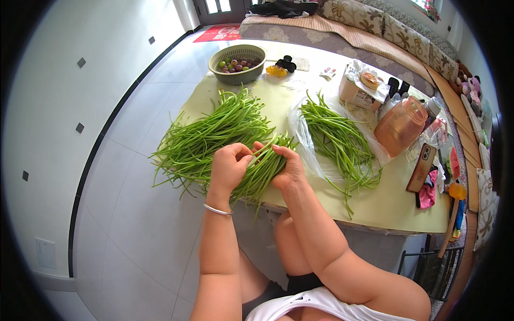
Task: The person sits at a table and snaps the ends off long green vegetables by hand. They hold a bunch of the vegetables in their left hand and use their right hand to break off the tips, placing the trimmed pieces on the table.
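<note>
Pale yellow desk (401,200) in a bright room with a grey tiled floor (144,187); a cushioned sofa (353,37) runs along the far side. At the near edge, the right hand (290,167) is partly closed, palm cupped around a bunch of green stems (259,179) with the thumb on top. The left hand (233,160) is curled nearly shut beside it, thumb and fingers drawn together, seeming to pinch at the same bunch; how many stems it has is hidden.

These stems should be light, slim and springy, bending easily as a bundle, yet each one likely crisp enough to snap or bruise under a hard squeeze. If damp, they may slide past one another. A loose cradle around the middle suits the bunch; a single stem is best taken near its end, between thumb and fingertip.

Just left and beyond lies a large tangled heap (209,128) of the same greens. To the right, a smaller pile (340,142) rests on a clear plastic bag (301,134). Further out stand a colander (251,76) of grapes (235,65) and a pink bottle (397,128).
</note>
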The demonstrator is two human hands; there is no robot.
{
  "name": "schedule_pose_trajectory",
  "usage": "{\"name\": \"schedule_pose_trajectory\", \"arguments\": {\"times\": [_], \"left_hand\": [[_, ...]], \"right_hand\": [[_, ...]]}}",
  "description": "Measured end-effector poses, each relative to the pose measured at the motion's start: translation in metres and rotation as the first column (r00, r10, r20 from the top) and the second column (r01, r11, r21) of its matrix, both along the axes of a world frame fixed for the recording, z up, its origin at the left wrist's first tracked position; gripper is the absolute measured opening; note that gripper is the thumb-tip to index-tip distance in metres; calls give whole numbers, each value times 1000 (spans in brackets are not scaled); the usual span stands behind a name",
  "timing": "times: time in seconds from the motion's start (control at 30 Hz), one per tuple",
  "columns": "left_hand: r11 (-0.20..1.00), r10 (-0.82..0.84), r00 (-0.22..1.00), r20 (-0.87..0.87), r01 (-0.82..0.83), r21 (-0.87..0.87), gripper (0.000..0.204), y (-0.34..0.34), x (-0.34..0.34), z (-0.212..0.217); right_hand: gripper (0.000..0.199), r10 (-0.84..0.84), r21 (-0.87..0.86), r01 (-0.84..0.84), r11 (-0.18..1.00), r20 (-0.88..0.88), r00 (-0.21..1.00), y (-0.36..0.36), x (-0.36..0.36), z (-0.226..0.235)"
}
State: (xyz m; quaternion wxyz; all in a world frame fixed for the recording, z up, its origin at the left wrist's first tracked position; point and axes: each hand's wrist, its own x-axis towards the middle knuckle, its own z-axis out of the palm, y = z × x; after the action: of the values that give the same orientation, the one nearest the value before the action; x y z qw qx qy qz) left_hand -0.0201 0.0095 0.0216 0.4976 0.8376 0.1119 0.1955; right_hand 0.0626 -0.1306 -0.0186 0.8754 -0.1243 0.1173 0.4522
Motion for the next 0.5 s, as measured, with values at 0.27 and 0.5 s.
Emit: {"name": "schedule_pose_trajectory", "arguments": {"times": [0.27,0.5], "left_hand": [[990,24,997,68,-33,136,8,-8,3,-2],[735,264,938,225,-347,583,14,13,6,-20]], "right_hand": [[27,-63,-73,66,995,45,997,2,1,-7],[20,-133,-197,125,972,-28,991,4,2,-10]]}}
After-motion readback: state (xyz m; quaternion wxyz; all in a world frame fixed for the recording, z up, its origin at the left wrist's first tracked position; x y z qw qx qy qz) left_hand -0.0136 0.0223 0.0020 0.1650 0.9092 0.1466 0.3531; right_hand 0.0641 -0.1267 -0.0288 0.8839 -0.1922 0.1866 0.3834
